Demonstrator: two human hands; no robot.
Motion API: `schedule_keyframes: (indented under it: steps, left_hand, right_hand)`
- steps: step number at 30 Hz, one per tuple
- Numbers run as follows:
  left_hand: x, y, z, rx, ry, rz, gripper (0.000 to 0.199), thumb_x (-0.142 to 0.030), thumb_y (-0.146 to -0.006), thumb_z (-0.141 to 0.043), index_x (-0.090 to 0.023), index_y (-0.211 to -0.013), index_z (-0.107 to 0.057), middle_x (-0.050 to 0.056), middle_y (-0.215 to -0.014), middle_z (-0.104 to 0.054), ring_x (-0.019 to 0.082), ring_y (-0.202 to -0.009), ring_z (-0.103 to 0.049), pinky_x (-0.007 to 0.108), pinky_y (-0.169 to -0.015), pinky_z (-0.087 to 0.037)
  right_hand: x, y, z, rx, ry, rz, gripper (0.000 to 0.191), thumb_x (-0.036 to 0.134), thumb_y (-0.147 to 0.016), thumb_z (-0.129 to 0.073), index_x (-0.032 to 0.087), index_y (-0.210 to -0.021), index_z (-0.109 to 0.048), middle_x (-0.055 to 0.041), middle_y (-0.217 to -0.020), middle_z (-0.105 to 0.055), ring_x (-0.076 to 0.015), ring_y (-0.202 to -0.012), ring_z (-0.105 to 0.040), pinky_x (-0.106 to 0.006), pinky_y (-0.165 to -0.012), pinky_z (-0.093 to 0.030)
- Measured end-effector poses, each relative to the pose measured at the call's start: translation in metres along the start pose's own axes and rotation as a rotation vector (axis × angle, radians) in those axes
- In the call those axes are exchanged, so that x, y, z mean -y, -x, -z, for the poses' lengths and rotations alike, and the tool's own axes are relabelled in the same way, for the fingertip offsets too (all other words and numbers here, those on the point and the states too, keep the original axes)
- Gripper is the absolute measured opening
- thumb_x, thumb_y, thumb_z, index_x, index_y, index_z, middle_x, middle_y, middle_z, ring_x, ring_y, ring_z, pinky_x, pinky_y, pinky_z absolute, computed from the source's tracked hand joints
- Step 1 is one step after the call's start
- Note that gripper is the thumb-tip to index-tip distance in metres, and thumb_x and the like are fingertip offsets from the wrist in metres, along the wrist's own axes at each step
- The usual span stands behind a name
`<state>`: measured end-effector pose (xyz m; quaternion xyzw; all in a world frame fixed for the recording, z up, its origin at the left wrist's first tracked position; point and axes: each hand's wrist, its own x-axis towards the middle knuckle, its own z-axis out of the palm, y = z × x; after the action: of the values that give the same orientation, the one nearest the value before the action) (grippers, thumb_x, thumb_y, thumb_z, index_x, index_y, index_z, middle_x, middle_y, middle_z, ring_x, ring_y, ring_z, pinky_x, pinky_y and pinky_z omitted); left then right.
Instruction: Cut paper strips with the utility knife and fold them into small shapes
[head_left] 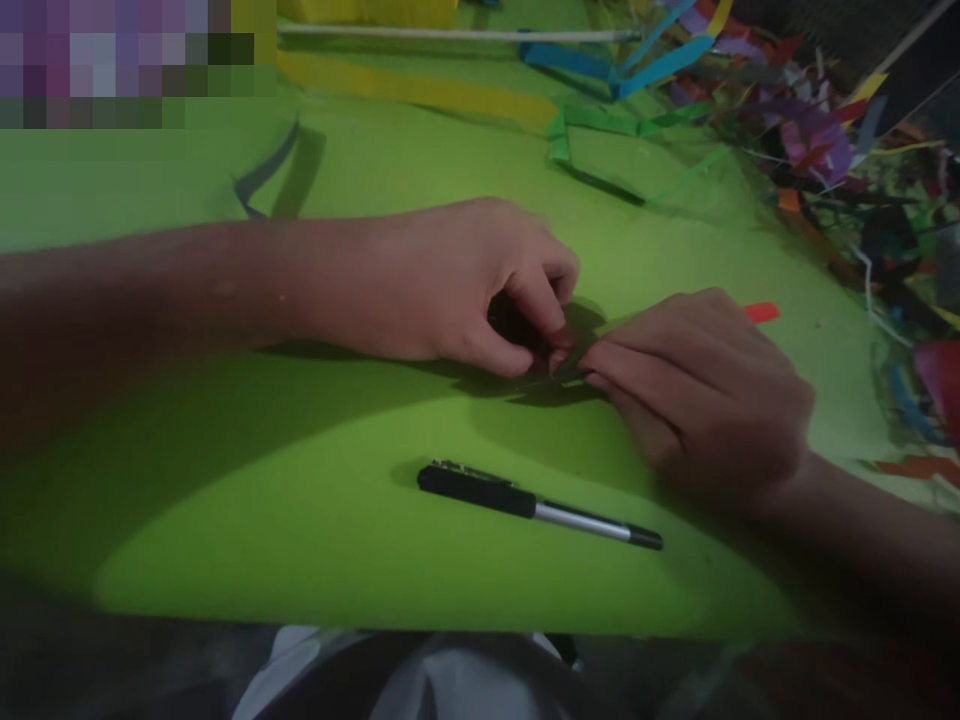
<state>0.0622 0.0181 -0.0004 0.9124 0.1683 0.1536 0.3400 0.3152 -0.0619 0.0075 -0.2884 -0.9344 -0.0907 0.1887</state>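
Note:
My left hand (495, 290) rests near the middle of the green table, its fingers curled and the thumb near the index fingertip; anything between them is too small to make out. Just to its right, my right hand (705, 390) is closed in a pinch, with a thin dark sliver showing at its fingertips that I cannot identify. The two sets of fingertips almost meet over a shadow. Nearer to me lies a capped pen (540, 507) with a black cap and silver barrel. A small red-orange piece (762, 313) shows behind my right hand.
The green table (262, 540) ends at a near edge. Yellow (420, 85), blue (577, 62) and green (600, 120) strips lie at the back, beside a thin white stick (450, 34). Tangled coloured scraps (825, 140) fill the right side. A dark curled strip (266, 170) lies behind my left forearm.

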Motion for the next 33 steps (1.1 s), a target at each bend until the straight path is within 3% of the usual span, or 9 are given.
schedule_keyframes:
  steps: [6,11,20,33]
  left_hand:
    - [-0.0002,0.0000,-0.0002,0.018,0.009,0.042,0.017,-0.022,-0.093,-0.074,-0.026,-0.099,-0.089,0.003,-0.092,-0.072,0.020,-0.086,-0.059,0.033,-0.078,-0.044]
    - [-0.0007,-0.0004,-0.0003,0.014,0.041,0.077,0.011,-0.024,-0.092,-0.077,-0.025,-0.096,-0.087,0.003,-0.091,-0.071,0.021,-0.086,-0.061,0.033,-0.086,-0.049]
    - [-0.0026,-0.0006,0.0000,0.008,-0.060,0.011,0.014,-0.018,-0.092,-0.076,-0.026,-0.094,-0.088,0.005,-0.091,-0.072,0.023,-0.087,-0.061,0.038,-0.080,-0.044]
    - [0.0011,0.0024,-0.0030,-0.031,0.038,0.056,0.011,-0.030,-0.091,-0.075,-0.034,-0.091,-0.085,0.003,-0.090,-0.073,0.024,-0.091,-0.067,0.038,-0.088,-0.052]
  right_hand:
    - [0.0000,0.0004,0.0013,-0.006,-0.004,-0.001,0.019,0.017,-0.110,-0.065,0.024,-0.099,-0.078,-0.0003,-0.093,-0.080,-0.0218,-0.080,-0.070,-0.041,-0.076,-0.051]
    - [0.0023,-0.0011,0.0011,-0.014,-0.022,-0.016,0.020,0.011,-0.107,-0.065,0.022,-0.097,-0.078,-0.0034,-0.091,-0.079,-0.0250,-0.080,-0.071,-0.044,-0.075,-0.051]
    - [0.0041,-0.0026,-0.0012,-0.044,-0.063,0.004,0.016,0.010,-0.106,-0.067,0.021,-0.099,-0.077,-0.0044,-0.090,-0.078,-0.0243,-0.079,-0.069,-0.042,-0.074,-0.050]
    - [-0.0003,-0.0011,-0.0026,-0.045,0.005,0.058,0.020,0.013,-0.109,-0.062,0.023,-0.100,-0.077,-0.0036,-0.089,-0.077,-0.0228,-0.077,-0.067,-0.040,-0.072,-0.050]
